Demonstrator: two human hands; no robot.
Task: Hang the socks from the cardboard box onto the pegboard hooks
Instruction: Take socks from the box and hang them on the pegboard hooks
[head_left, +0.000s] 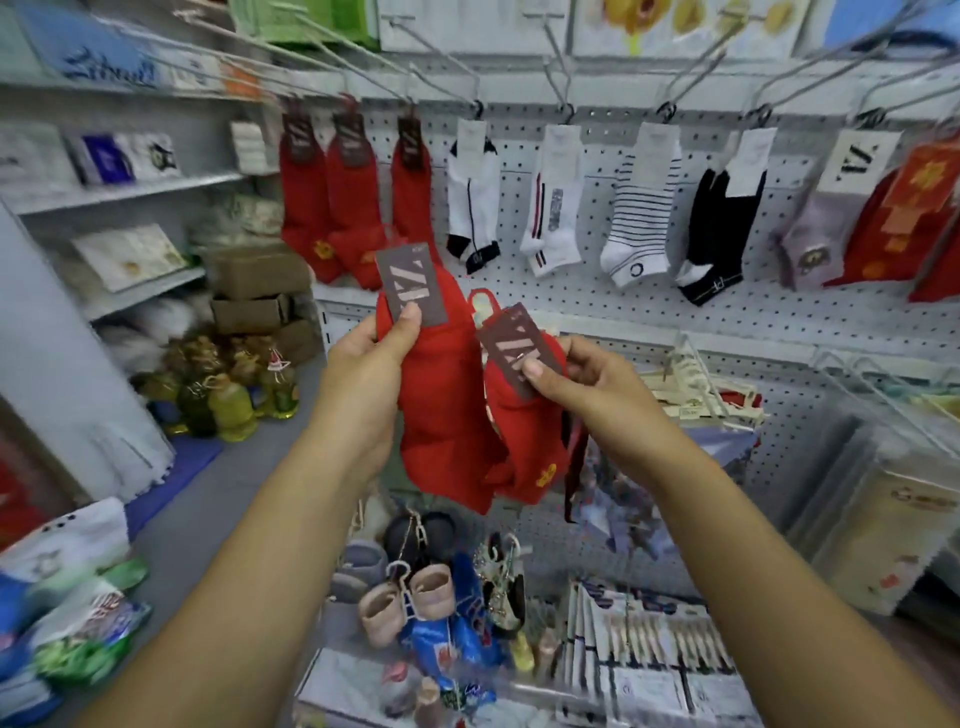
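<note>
My left hand (371, 358) grips a pair of red socks (441, 395) at its brown card label, thumb on the card. My right hand (576, 382) pinches the brown label of a second red pair (524, 447), which hangs just right of the first. Both pairs are held in front of the white pegboard (649, 306). On the pegboard hooks above hang three red pairs (353, 208) at the left, then white socks (472, 202), striped socks (641, 218), black socks (719, 228) and a lilac pair (826, 228).
Long empty wire hooks (426, 52) jut out from the top of the pegboard. Brown cardboard boxes (260, 291) sit on the floor at the left beside shelves. Slippers and packaged goods (441, 587) fill the bins below my arms. Clear racks (883, 467) stand at the right.
</note>
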